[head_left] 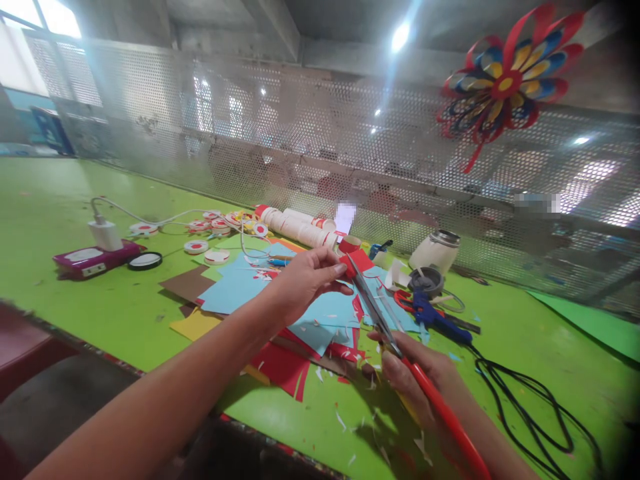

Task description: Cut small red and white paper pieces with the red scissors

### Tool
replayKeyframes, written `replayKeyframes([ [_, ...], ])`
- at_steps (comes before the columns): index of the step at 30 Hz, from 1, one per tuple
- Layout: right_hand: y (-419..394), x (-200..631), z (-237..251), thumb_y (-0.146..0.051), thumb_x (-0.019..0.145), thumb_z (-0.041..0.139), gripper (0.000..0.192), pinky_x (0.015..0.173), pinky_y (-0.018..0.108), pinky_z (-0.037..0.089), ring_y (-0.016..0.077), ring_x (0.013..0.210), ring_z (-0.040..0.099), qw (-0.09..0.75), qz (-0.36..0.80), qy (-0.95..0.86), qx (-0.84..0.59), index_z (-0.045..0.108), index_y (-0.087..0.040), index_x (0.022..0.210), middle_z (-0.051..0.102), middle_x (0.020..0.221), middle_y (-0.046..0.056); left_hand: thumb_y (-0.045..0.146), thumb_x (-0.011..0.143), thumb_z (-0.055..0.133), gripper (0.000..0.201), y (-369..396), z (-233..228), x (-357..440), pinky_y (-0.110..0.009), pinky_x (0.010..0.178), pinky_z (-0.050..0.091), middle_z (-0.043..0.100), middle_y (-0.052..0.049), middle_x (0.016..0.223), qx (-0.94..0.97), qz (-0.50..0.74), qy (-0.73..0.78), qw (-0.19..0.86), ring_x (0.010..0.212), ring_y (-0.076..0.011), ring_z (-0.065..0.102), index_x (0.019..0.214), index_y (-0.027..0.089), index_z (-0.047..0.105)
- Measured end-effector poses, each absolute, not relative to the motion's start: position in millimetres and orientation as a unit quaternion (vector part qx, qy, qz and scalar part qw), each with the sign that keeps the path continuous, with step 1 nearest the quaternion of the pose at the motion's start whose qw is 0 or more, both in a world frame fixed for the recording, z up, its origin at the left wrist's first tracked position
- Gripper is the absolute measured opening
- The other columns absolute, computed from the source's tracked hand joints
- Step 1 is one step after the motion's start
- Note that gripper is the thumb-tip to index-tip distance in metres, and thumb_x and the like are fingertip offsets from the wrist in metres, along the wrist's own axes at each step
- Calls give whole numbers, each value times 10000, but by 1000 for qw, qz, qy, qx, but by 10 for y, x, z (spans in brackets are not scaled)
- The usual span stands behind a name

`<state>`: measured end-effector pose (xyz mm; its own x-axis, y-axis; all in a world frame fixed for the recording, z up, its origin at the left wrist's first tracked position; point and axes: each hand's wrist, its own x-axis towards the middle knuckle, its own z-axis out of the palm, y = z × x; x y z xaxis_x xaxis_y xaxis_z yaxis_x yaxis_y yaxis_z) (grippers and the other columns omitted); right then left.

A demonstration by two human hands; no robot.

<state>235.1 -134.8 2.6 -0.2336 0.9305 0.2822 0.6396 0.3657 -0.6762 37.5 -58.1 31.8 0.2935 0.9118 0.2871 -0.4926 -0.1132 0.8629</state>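
Note:
Between the thumb and fingers of my left hand is a small piece of red paper, held up over the table. My right hand grips a pair of scissors with red handles, its blades pointing up and away. The blade tips meet the edge of the red paper. Below both hands lies a loose pile of light blue paper, with red, brown and yellow sheets and small scraps around it.
A purple power strip with a white charger stands at the left. Stacked white rolls lie at the back. A blue glue gun trails a black cord at the right, near a tilted cream bottle. Perforated metal panels rise behind.

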Motion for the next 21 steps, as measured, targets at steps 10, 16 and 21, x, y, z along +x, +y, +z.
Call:
replayKeyframes([
  [10, -1367, 2324, 34, -608, 828, 415, 504, 452, 238, 350, 131, 467, 420, 340, 200, -755, -524, 674, -209, 995, 480, 551, -30, 129, 744, 650, 147, -597, 300, 427, -338, 693, 493, 639, -54, 708, 500, 568, 209, 620, 682, -150, 614, 671, 129, 523],
  [16, -1372, 2335, 17, -592, 826, 441, 498, 471, 240, 367, 133, 484, 433, 345, 229, -743, -526, 667, -195, 1026, 485, 550, -30, 117, 762, 625, 132, -603, 299, 422, -329, 706, 497, 641, -40, 706, 508, 561, 207, 620, 687, -138, 616, 694, 124, 512],
  [21, -1367, 2340, 9, -600, 820, 452, 507, 475, 241, 349, 126, 485, 414, 340, 259, -733, -530, 659, -190, 1033, 455, 557, -35, 105, 765, 613, 127, -609, 303, 421, -326, 707, 498, 638, -35, 711, 509, 558, 209, 621, 693, -135, 616, 699, 122, 505],
])
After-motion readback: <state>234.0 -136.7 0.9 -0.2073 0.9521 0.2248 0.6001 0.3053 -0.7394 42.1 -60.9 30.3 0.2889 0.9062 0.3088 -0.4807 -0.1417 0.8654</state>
